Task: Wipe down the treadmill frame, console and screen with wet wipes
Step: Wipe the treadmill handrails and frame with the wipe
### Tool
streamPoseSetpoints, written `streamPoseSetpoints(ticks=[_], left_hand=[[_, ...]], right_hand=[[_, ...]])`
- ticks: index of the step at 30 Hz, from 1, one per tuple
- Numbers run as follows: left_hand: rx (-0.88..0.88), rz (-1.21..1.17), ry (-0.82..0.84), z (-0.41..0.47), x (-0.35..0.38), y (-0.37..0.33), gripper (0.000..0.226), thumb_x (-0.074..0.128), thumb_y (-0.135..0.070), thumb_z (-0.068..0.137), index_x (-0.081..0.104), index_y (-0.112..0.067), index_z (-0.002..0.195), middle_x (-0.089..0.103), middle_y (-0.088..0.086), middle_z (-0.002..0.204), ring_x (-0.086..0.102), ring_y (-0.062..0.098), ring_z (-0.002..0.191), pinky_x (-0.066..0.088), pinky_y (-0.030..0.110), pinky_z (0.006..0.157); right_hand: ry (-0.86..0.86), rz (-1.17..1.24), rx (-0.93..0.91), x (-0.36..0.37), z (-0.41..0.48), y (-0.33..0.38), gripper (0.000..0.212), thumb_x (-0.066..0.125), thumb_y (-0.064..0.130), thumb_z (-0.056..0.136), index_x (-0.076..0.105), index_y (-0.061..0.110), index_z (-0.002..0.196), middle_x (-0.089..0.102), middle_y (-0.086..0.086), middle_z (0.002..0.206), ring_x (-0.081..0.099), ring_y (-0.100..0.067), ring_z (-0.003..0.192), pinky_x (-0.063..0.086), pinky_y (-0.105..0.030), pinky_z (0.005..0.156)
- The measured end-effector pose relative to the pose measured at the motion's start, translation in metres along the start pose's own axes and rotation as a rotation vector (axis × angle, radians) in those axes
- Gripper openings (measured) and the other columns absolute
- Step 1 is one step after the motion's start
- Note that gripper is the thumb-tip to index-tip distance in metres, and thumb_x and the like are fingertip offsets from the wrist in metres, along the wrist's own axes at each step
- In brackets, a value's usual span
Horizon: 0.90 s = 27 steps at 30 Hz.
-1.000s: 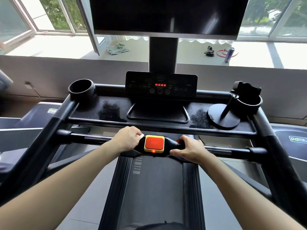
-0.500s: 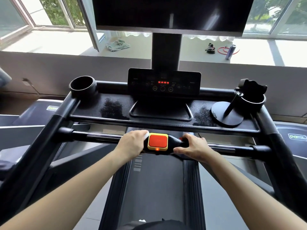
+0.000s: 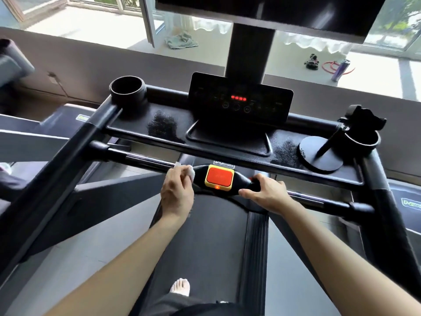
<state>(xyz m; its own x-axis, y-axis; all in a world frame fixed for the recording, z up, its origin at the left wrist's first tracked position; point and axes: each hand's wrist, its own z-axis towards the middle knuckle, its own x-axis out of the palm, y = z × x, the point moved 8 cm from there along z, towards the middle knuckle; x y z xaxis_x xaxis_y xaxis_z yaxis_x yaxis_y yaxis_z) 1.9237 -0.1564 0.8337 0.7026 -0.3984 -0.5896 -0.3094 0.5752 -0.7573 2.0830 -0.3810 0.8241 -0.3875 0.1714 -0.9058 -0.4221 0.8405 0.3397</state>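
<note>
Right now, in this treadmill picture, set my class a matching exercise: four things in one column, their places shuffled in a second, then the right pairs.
Things
1. white crumpled wet wipe
2. orange square button in a yellow frame
3. round black disc stand
4. empty black round cup holder

Places
A. far left corner of the console tray
B. pinched in the left hand
C. middle of the front handlebar
D. right end of the console tray, beside the other cup holder

Pairs: 1-B, 2-C, 3-D, 4-A
</note>
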Motion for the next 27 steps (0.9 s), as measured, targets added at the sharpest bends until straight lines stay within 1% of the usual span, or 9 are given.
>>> streamPoseSetpoints(ticks=[3, 6, 9, 13, 15, 18, 21, 23, 27], left_hand=[[-0.29, -0.177, -0.072, -0.019, 0.011, 0.009, 0.012, 0.057, -0.007, 0.098, 0.059, -0.018, 0.096, 0.067, 0.0, 0.094, 0.063, 0.019, 0.088, 0.05, 0.025, 0.072], [-0.479, -0.276, -0.078, -0.043, 0.026, 0.008, 0.012, 0.056, -0.005, 0.098, 0.058, -0.017, 0.1, 0.063, -0.007, 0.09, 0.06, 0.012, 0.085, 0.048, 0.025, 0.074], [-0.56, -0.412, -0.049, -0.058, 0.036, 0.002, 0.008, 0.061, -0.01, 0.097, 0.06, -0.018, 0.098, 0.067, -0.007, 0.088, 0.065, 0.013, 0.085, 0.049, 0.021, 0.073], [-0.616, -0.513, -0.126, -0.044, 0.026, 0.015, 0.004, 0.065, -0.015, 0.093, 0.067, -0.015, 0.09, 0.074, 0.003, 0.08, 0.069, 0.016, 0.076, 0.057, 0.032, 0.077], [-0.694, -0.532, -0.167, -0.034, 0.02, 0.03, 0.002, 0.069, -0.016, 0.089, 0.07, -0.016, 0.087, 0.074, 0.004, 0.083, 0.071, 0.023, 0.081, 0.06, 0.04, 0.083], [-0.912, -0.749, -0.239, -0.035, 0.028, 0.044, 0.015, 0.068, -0.001, 0.086, 0.068, -0.015, 0.084, 0.071, 0.006, 0.087, 0.068, 0.025, 0.084, 0.06, 0.043, 0.091], [-1.082, -1.032, -0.256, -0.044, 0.046, 0.045, 0.02, 0.061, 0.011, 0.089, 0.064, -0.009, 0.089, 0.066, 0.01, 0.088, 0.066, 0.024, 0.079, 0.061, 0.035, 0.078], [-1.134, -1.09, -0.213, -0.045, 0.049, 0.046, 0.015, 0.059, 0.007, 0.091, 0.064, -0.007, 0.089, 0.066, 0.009, 0.081, 0.065, 0.022, 0.07, 0.059, 0.03, 0.064], [-1.121, -1.307, -0.151, -0.025, 0.047, 0.044, 0.02, 0.052, -0.016, 0.097, 0.058, -0.013, 0.078, 0.064, 0.003, 0.065, 0.062, 0.022, 0.069, 0.054, 0.034, 0.072]], right_hand=[[-0.005, -0.009, -0.014, 0.002, 0.0, -0.001, 0.061, 0.06, 0.069, 0.087, 0.056, 0.024, 0.127, 0.07, 0.0, 0.116, 0.061, -0.023, 0.118, 0.027, -0.034, 0.086], [-0.015, -0.01, -0.029, 0.003, 0.0, -0.002, 0.061, 0.059, 0.07, 0.087, 0.056, 0.024, 0.128, 0.07, 0.0, 0.117, 0.06, -0.023, 0.119, 0.03, -0.037, 0.092], [-0.022, -0.021, -0.042, 0.004, -0.001, -0.003, 0.063, 0.057, 0.07, 0.088, 0.055, 0.024, 0.13, 0.069, -0.001, 0.12, 0.059, -0.024, 0.121, 0.032, -0.039, 0.098], [-0.038, -0.029, -0.069, 0.004, -0.002, -0.003, 0.06, 0.056, 0.068, 0.089, 0.056, 0.024, 0.129, 0.069, -0.002, 0.119, 0.059, -0.024, 0.119, 0.032, -0.039, 0.097], [-0.039, -0.035, -0.073, 0.004, -0.002, -0.002, 0.06, 0.055, 0.069, 0.089, 0.056, 0.023, 0.127, 0.07, -0.001, 0.116, 0.06, -0.024, 0.117, 0.032, -0.039, 0.096], [-0.048, -0.045, -0.081, 0.005, -0.003, -0.002, 0.059, 0.054, 0.069, 0.09, 0.056, 0.023, 0.126, 0.069, 0.0, 0.117, 0.059, -0.023, 0.118, 0.031, -0.039, 0.096], [-0.061, -0.056, -0.089, 0.004, -0.004, -0.001, 0.058, 0.053, 0.069, 0.091, 0.056, 0.023, 0.127, 0.069, 0.002, 0.117, 0.059, -0.022, 0.118, 0.031, -0.039, 0.096], [-0.077, -0.063, -0.091, 0.003, -0.005, 0.0, 0.058, 0.053, 0.068, 0.091, 0.056, 0.023, 0.127, 0.069, 0.002, 0.116, 0.06, -0.022, 0.117, 0.031, -0.039, 0.097], [-0.109, -0.067, -0.088, 0.003, -0.008, 0.002, 0.057, 0.055, 0.066, 0.091, 0.057, 0.022, 0.128, 0.068, 0.002, 0.116, 0.059, -0.021, 0.117, 0.031, -0.039, 0.099]])
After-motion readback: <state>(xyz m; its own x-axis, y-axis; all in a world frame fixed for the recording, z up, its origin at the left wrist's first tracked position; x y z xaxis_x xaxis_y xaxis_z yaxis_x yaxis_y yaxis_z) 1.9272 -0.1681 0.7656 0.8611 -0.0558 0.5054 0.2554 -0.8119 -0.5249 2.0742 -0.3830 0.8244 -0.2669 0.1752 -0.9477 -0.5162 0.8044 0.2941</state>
